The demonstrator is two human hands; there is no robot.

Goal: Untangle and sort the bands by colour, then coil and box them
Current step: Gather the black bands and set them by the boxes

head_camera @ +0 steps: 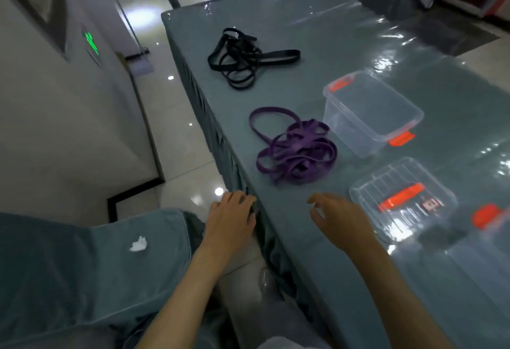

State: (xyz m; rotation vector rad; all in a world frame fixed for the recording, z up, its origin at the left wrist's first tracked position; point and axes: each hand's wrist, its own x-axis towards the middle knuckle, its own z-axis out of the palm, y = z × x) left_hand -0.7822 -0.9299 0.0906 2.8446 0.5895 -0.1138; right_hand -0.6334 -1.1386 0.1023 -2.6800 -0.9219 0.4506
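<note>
The purple bands (295, 147) lie tangled on the desk (345, 33), just left of the clear box (369, 114); the black bands (242, 58) lie beyond them; the lid (403, 199) sits nearer than the box; left hand (231, 217) rests spread on the desk's edge; right hand (338, 217) hovers loosely curled, holding nothing.

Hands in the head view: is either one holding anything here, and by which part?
Nothing is held. The left hand rests at the table edge; the right hand hovers with loose fingers, short of the purple bands.
</note>
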